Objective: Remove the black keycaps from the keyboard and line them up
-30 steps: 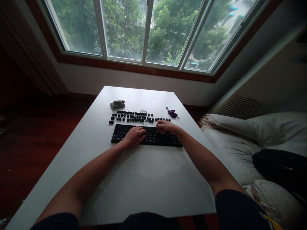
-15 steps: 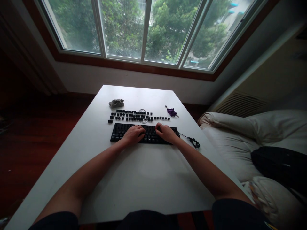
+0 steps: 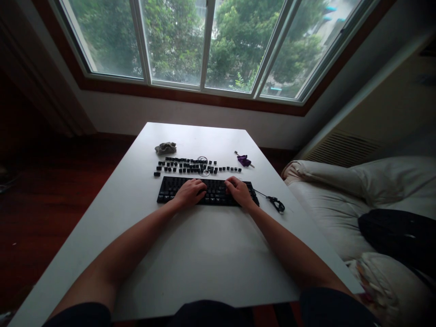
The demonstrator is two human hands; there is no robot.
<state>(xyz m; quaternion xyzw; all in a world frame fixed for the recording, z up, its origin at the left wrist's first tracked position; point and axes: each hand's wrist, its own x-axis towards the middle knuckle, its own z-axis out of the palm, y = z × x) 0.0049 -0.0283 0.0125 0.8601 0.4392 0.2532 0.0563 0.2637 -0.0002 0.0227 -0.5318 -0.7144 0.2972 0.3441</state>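
A black keyboard (image 3: 214,198) lies on the white table, with some dark gaps among its keys. My left hand (image 3: 190,192) rests on its middle-left part, fingers bent together over the keys and the heel at the near edge. Further right, my right hand (image 3: 239,190) is over the keyboard with thumb and fingers pinched. Whatever may be between those fingertips is too small to make out. Just beyond the keyboard, loose black keycaps (image 3: 190,170) stand in several rough rows. Two thin wire loops (image 3: 202,159) lie among them.
A grey crumpled cloth (image 3: 165,148) lies at the table's back left. Toward the right are a purple cloth-like item (image 3: 244,160) with a thin stick and a coiled black cable (image 3: 276,204). A pale sofa (image 3: 316,200) flanks the table's right edge. Windows stand behind.
My right hand has shifted slightly right and its fingertips have drawn a little away from the middle of the keyboard. My left hand stays in place.
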